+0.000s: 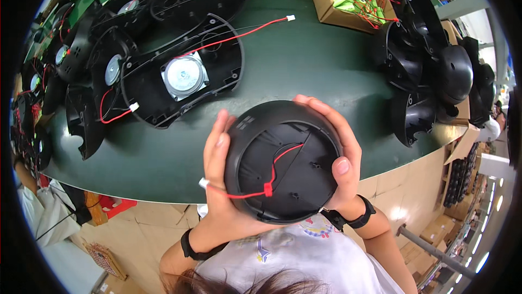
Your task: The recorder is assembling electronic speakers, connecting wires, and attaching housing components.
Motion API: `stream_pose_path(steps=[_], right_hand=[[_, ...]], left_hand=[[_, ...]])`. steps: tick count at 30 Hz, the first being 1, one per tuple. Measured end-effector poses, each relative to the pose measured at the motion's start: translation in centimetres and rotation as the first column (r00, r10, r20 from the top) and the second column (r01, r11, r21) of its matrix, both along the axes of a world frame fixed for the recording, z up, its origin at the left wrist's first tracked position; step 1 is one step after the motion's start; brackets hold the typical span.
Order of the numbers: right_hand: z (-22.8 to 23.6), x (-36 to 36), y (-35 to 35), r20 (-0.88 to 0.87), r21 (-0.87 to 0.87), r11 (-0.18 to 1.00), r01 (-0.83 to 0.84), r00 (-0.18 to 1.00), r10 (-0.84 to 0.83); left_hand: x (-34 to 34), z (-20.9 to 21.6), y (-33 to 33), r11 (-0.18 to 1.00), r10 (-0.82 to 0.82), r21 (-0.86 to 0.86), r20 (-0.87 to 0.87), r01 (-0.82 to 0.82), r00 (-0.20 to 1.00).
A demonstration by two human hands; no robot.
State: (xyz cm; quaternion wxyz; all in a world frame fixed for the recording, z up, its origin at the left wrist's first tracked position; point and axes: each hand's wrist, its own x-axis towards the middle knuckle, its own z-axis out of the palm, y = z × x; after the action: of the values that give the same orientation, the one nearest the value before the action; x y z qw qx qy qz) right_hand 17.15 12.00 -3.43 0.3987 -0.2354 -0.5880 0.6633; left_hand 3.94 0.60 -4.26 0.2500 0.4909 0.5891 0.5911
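Between both hands I hold a round black plastic housing, its recessed face toward me. A red and black wire comes out through that face, bound with a red tie, and ends in a white plug by my left wrist. My left hand wraps the housing's left side, fingers up along the rim. Around its right side curls my right hand, the thumb pressed on the front edge. Beyond, to the left, lies an open black speaker shell with a silver speaker in it.
More black shells with speakers and wires crowd the green table on the left. A cardboard box of green battery packs stands at the back. Curved black covers are piled at the right. The table's front edge curves close by me.
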Motion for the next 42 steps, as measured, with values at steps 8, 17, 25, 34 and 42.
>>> stream_pose_path(steps=[8, 17, 25, 34, 42], right_hand=[[2.4, 0.9, 1.5, 0.218, 0.350, 0.924, -0.156, 0.973, 0.082], [11.0, -1.7, -0.5, 0.753, 0.512, 0.403, -0.759, 0.622, 0.214], [17.0, -8.6, 2.8, 0.483, 0.540, 0.602, -0.588, 0.803, 0.349], [22.4, -25.6, 22.1, 0.594, 0.745, 0.583, -0.324, 0.719, -0.359], [11.7, -31.0, 33.1, 0.763, 0.625, 0.717, -0.308, 0.435, -0.478]], left_hand=[[-2.0, 0.2, 0.2, 0.987, -0.040, 0.150, -0.085, 0.053, 0.996], [-6.3, 7.1, -2.6, 0.938, -0.346, -0.127, -0.352, 0.322, 0.870], [-9.3, 4.4, -4.0, 0.803, 0.135, 0.573, 0.088, -0.161, 0.987], [-12.4, -1.0, -9.5, 0.813, 0.580, 0.255, -0.261, -0.524, 0.772], [-11.7, -0.5, -9.5, 0.819, 0.559, 0.183, -0.473, -0.544, 0.681]])
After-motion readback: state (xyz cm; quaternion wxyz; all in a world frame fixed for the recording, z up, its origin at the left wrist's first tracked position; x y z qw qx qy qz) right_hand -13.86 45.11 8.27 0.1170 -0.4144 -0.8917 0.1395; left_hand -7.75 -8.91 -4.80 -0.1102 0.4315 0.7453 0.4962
